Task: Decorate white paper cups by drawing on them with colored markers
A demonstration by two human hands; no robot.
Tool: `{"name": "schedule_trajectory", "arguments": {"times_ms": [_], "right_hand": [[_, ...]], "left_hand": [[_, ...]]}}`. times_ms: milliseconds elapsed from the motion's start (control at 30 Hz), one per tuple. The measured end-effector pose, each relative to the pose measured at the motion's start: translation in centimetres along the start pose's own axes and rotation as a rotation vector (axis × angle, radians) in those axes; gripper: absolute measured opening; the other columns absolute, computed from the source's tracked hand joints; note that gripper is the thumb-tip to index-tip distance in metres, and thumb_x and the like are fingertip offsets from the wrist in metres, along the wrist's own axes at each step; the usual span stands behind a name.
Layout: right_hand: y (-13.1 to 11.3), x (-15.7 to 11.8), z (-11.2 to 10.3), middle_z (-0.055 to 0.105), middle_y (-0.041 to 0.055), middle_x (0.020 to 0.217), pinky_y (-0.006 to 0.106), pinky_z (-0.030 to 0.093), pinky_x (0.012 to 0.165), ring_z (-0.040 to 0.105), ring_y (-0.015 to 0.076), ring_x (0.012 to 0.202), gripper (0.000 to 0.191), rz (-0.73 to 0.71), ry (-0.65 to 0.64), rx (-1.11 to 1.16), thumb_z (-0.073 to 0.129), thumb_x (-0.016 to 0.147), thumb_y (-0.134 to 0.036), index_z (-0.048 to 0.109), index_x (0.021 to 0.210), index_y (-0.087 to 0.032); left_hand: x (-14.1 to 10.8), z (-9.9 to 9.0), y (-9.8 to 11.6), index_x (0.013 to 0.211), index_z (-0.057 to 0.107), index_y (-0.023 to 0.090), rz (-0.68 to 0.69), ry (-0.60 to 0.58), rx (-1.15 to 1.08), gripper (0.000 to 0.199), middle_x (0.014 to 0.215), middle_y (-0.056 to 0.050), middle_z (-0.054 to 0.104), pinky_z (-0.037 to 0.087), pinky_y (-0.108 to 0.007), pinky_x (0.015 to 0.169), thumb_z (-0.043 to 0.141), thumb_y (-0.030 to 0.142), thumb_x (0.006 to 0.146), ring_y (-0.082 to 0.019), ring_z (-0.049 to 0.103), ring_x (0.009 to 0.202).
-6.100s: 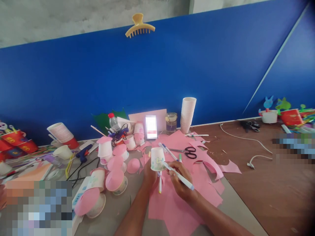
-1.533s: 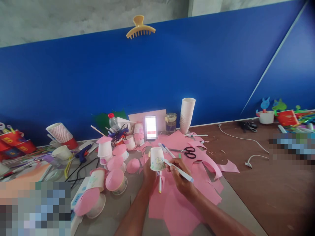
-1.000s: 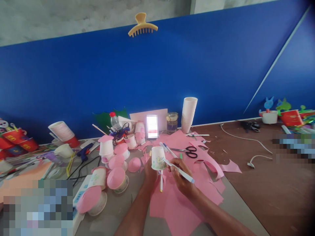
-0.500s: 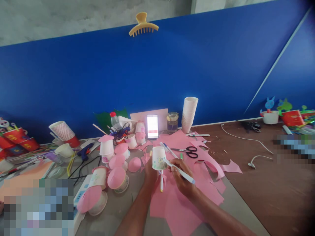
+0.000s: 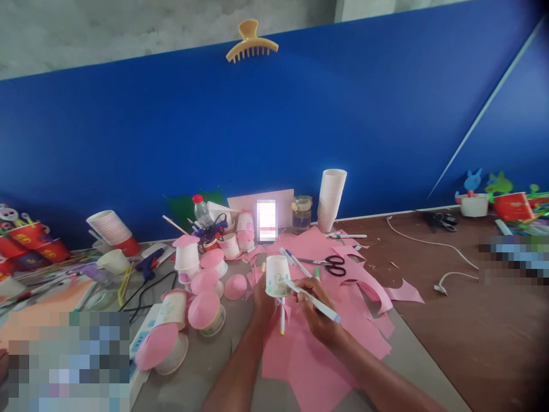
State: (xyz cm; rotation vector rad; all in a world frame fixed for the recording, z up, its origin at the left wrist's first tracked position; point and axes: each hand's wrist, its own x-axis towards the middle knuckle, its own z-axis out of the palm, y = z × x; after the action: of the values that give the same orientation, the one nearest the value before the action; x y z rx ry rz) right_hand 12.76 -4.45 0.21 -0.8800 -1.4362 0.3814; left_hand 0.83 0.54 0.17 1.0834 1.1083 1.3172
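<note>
My left hand (image 5: 262, 297) is closed around the left side of a white paper cup (image 5: 277, 269), which is upside down. A small yellow bird and green grass strokes are drawn on the cup's side. Pinched in my right hand (image 5: 315, 306) is a felt-tip pen (image 5: 321, 308) with a white barrel and a pale blue end; its tip meets the cup beside the bird. Under both hands lie pink paper sheets (image 5: 309, 360). Black-handled scissors (image 5: 334, 265) and several other pens rest on the paper beyond the cup.
Several cups with pink cone tops (image 5: 203, 310) stand to the left, near a power strip (image 5: 143, 335) and a blue glue gun (image 5: 149, 264). Behind are a glass jar (image 5: 301, 214), a bright screen (image 5: 267, 220) and a tall cup stack (image 5: 331, 200). A white cable (image 5: 446, 243) crosses the right side.
The view has shifted very slightly. Both hands, the cup and the pen keep nearly the same positions, with the pen tip still at the bird drawing.
</note>
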Motion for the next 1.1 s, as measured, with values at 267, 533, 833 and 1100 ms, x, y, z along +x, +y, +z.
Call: {"name": "schedule_trajectory", "arguments": {"times_ms": [267,533,833,1100], "right_hand": [[0.06,-0.06,0.06,0.066,0.0028,0.081,0.026,0.051,0.060,0.063,0.0155,0.067,0.011,-0.040,-0.011,-0.027,0.049,0.096,-0.022,0.059,0.100,-0.023],[0.20,0.16,-0.14,0.062,0.0001,0.072,0.024,0.051,0.054,0.061,0.0135,0.060,0.012,0.052,0.038,0.041,0.049,0.099,-0.028,0.058,0.095,-0.022],[0.00,-0.05,0.00,0.065,0.0033,0.080,0.027,0.053,0.059,0.064,0.0163,0.068,0.011,-0.011,-0.011,-0.010,0.048,0.097,-0.025,0.059,0.098,-0.022],[0.01,-0.13,0.10,0.067,0.0046,0.085,0.028,0.054,0.064,0.067,0.0177,0.076,0.012,-0.056,-0.025,-0.018,0.048,0.096,-0.022,0.058,0.102,-0.023]], "left_hand": [[0.20,-0.01,0.08,0.054,0.048,0.018,-0.012,0.009,0.042,0.027,0.051,0.003,0.046,0.029,-0.024,0.048,0.070,0.032,0.063,-0.010,0.036,0.051],[-0.06,0.03,0.14,0.052,0.049,0.018,0.012,0.016,0.031,0.028,0.051,0.002,0.047,0.028,-0.024,0.048,0.070,0.028,0.067,-0.011,0.037,0.051],[0.33,-0.17,-0.28,0.053,0.052,0.018,-0.002,0.022,0.049,0.024,0.052,0.002,0.049,0.029,-0.024,0.048,0.071,0.026,0.065,-0.010,0.038,0.051],[0.06,0.00,0.24,0.053,0.050,0.018,-0.025,0.029,0.006,0.027,0.052,0.003,0.047,0.030,-0.024,0.049,0.070,0.024,0.068,-0.010,0.038,0.051]]}}
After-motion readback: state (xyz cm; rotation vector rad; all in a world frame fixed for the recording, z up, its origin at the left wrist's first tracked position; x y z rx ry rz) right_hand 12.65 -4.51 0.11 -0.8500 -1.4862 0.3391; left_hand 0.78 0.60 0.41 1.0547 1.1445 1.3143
